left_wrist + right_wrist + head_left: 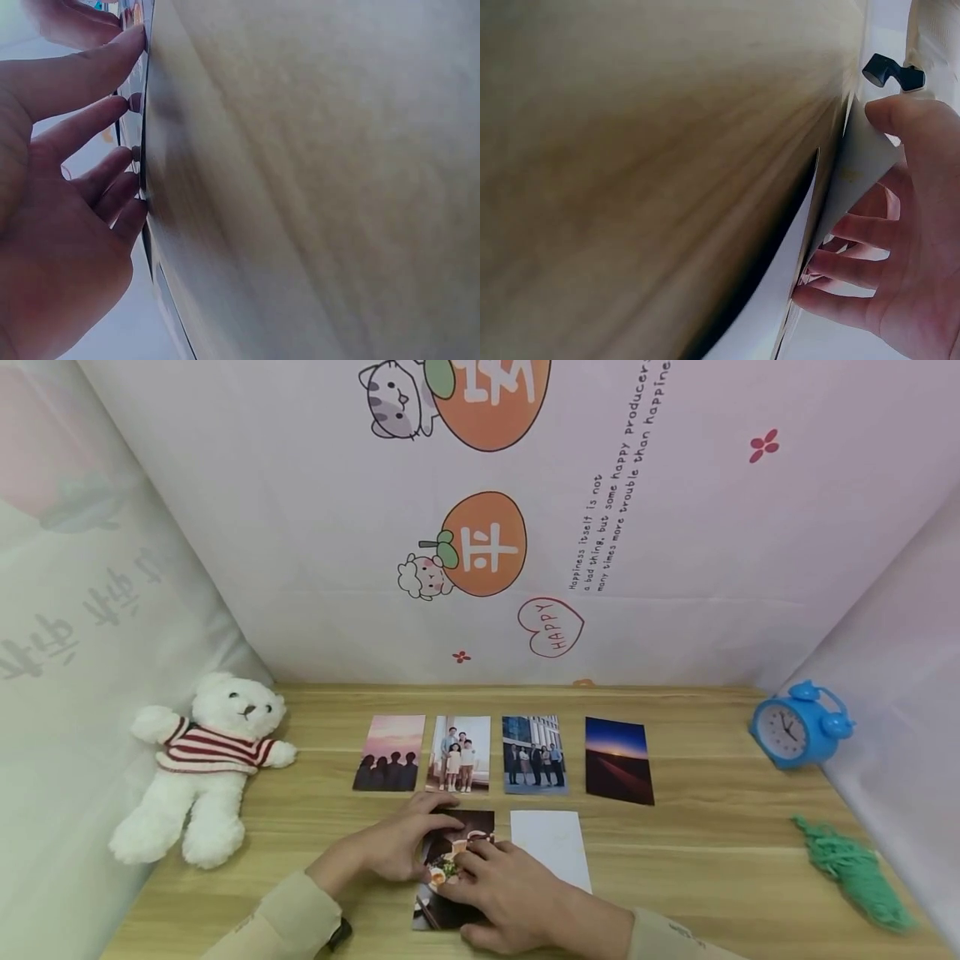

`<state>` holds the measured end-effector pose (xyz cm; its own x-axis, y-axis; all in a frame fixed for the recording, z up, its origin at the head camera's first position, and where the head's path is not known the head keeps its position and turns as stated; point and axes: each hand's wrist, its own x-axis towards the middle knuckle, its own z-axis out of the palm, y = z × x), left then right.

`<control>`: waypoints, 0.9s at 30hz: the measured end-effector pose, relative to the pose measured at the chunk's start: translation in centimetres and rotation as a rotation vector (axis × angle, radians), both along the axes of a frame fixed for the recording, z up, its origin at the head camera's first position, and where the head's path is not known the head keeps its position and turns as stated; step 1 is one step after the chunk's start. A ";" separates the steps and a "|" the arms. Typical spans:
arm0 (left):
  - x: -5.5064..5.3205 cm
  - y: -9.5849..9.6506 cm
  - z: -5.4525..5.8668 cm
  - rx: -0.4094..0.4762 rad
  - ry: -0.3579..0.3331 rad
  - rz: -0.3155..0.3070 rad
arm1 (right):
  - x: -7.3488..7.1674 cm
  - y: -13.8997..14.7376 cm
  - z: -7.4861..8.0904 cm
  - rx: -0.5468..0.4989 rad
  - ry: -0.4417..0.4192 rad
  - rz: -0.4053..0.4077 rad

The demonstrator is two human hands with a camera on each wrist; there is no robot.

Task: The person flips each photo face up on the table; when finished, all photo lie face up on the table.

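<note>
A photo of a food bowl on a dark background (457, 914) lies at the near middle of the table, partly covered by both hands. My left hand (397, 843) touches its left side, thumb and fingers spread. The fingers of my right hand (510, 893) lie extended across its front, the thumb near its near edge. In the right wrist view, the photo's pale underside (859, 161) shows, its right side raised off the table. Beside the right hand lies a white-backed card (551, 847), face down, with faint yellowish marks.
Behind the hands runs a row of photos: a silhouetted group (388, 756), a family (459, 756), people in suits (536, 756) and a sunset (619, 764). A white teddy bear (213, 760) lies left; a blue alarm clock (798, 731) and green yarn (855, 877) are right.
</note>
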<state>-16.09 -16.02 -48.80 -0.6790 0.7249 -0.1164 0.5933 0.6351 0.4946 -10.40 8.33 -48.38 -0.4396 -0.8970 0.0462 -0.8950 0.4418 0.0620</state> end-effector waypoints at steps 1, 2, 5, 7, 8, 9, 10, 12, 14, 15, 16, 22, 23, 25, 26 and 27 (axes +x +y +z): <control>0.0 0.0 0.0 -0.003 0.000 0.001 | 0.0 0.0 0.0 0.002 0.004 0.002; 0.0 0.0 0.0 -0.006 0.003 0.000 | 0.0 0.0 -0.1 0.006 0.009 0.003; -0.1 0.1 0.0 -0.016 0.012 -0.004 | 0.0 -0.1 -0.1 0.023 0.018 0.005; -0.1 0.2 0.0 -0.020 0.015 -0.008 | 0.0 -0.1 0.0 0.038 0.018 0.008; -0.1 0.2 0.0 -0.021 0.016 -0.012 | 0.0 -0.1 0.0 0.044 0.016 0.010; -0.1 0.2 0.1 -0.017 0.021 -0.018 | 0.0 -0.1 0.0 0.046 0.014 0.012; -0.1 0.2 0.1 -0.016 0.026 -0.023 | -0.1 -0.1 0.0 0.048 0.014 0.014; -0.1 0.1 0.2 -0.013 0.052 -0.036 | -0.1 -0.1 0.0 0.053 0.006 0.016; -0.1 0.2 0.4 -0.016 0.070 -0.043 | -0.1 -0.1 0.1 0.056 -0.006 0.011; -0.1 0.3 0.5 -0.027 0.082 -0.044 | -0.1 0.0 0.1 0.056 -0.010 0.006; 0.0 0.5 0.7 -0.047 0.094 -0.040 | 0.0 0.0 0.2 0.058 -0.013 0.001; 0.4 1.5 1.6 -0.204 0.180 -0.034 | 0.2 0.0 0.2 0.054 0.021 -0.026; 0.5 1.7 1.7 -0.223 0.190 -0.036 | 0.2 0.0 0.2 0.050 0.023 -0.028; 0.6 1.9 1.8 -0.249 0.192 -0.035 | 0.3 0.2 0.3 0.042 0.017 -0.032; 0.7 1.9 1.9 -0.260 0.186 -0.033 | 0.3 0.4 0.3 0.040 0.009 -0.035; 0.8 1.9 2.0 -0.268 0.180 -0.032 | 0.2 0.7 0.4 0.039 -0.004 -0.042</control>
<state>-15.26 -14.09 -46.82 -0.6836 0.7058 -0.1860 0.6777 0.7084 0.1971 -10.18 9.02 -47.94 -0.4766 -0.8791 0.0098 -0.8762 0.4759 0.0766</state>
